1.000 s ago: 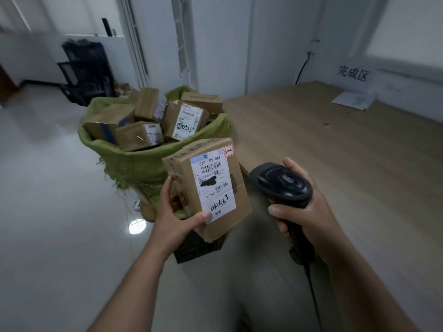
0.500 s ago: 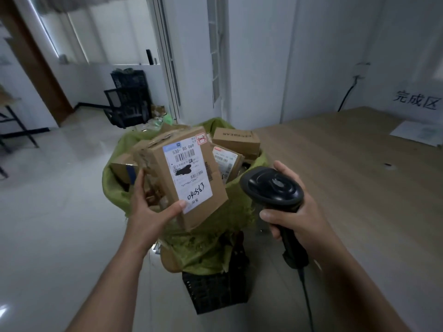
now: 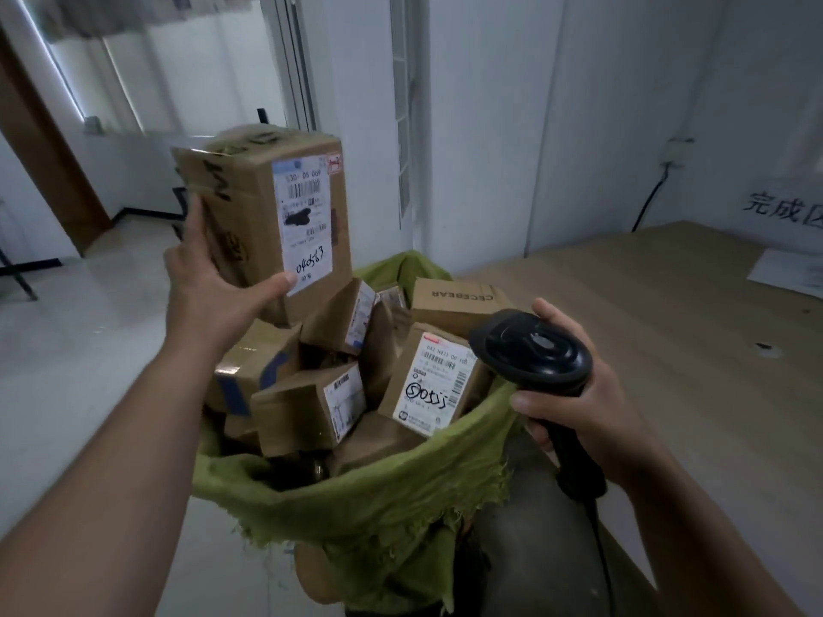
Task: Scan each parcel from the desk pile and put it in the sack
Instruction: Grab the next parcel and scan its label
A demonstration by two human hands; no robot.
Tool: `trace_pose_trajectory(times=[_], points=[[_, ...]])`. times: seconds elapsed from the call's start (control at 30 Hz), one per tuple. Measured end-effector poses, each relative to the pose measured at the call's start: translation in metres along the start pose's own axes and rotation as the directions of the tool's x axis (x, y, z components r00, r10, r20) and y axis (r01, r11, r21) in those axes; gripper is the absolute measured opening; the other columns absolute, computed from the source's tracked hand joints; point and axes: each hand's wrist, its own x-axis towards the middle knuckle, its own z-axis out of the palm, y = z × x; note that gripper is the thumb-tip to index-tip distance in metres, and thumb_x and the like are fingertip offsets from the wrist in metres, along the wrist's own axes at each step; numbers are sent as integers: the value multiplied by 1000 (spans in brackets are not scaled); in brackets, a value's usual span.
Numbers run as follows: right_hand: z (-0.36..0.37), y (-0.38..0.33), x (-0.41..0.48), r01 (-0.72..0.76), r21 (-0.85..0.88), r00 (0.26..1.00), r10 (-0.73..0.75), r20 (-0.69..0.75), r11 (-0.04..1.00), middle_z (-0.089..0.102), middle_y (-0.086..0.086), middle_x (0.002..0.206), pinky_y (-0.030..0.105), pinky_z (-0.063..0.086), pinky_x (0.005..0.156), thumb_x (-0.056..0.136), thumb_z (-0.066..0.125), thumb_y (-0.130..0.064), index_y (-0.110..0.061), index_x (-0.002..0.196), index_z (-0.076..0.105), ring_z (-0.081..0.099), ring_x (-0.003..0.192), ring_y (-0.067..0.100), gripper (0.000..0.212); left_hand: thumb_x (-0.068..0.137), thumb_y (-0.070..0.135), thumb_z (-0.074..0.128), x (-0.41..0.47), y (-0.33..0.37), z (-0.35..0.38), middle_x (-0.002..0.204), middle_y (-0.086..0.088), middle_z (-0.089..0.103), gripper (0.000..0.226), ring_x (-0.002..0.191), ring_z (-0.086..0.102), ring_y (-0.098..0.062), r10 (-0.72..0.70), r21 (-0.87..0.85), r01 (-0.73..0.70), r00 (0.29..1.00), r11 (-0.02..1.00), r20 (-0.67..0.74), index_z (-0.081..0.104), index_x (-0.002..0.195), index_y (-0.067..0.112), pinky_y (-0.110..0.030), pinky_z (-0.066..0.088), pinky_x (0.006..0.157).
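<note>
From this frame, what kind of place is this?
Probably a small parcel-sorting office: a green sack full of parcels, a barcode scanner in the right hand, a labelled box in the left hand.

I log the held parcel [image 3: 249,207] as brown cardboard with black marker scrawl. Its label [image 3: 307,233] is white with a black barcode, a black blot, black handwritten digits and a red mark at the corner. The sack [image 3: 392,496] is olive green and the scanner [image 3: 534,354] black. Inside the sack, the blue-taped parcel [image 3: 249,371] is brown, and the red-strip parcel [image 3: 401,385] is brown with a white label. The desk [image 3: 668,331] shows pale wood grain. I read the floor [image 3: 89,349] as off-white and the walls [image 3: 490,126] as white.
</note>
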Motion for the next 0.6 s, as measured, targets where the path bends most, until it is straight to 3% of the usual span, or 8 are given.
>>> trace_pose_trajectory(times=[0.1,0.33,0.47,0.6], points=[[8,-6,28,5,-19,999,-6,-41,1000,70,4,103,28,50,42,56,76,-2,-42,133,40,55,49,22,94,67,39,86,50,-3,24,151,-10,25,114,137,34,-30,59,39,-62,995,997,79,8,150,46,-55,34,109],[27,-10,82,8,-116,990,-24,-137,993,61,6,117,29,51,48,58,85,-2,-41,135,41,65,60,19,97,68,48,83,144,-8,88,149,-13,23,119,135,34,-37,193,160,-241,944,957,267,-2,151,47,-52,36,107],[33,-1,96,-16,-89,977,-4,-214,996,58,9,120,29,50,44,55,81,1,-38,137,41,62,55,20,99,69,50,82,179,-16,132,144,-14,24,119,132,33,-36,265,233,-382,872,894,412,-4,152,44,-51,38,103],[38,7,101,-47,-64,955,26,-295,997,58,6,120,31,49,42,44,85,-12,-41,134,45,58,52,24,103,66,51,82,200,-37,176,140,-13,25,121,128,33,-36,231,286,-460,783,841,578,-3,152,44,-51,40,103]])
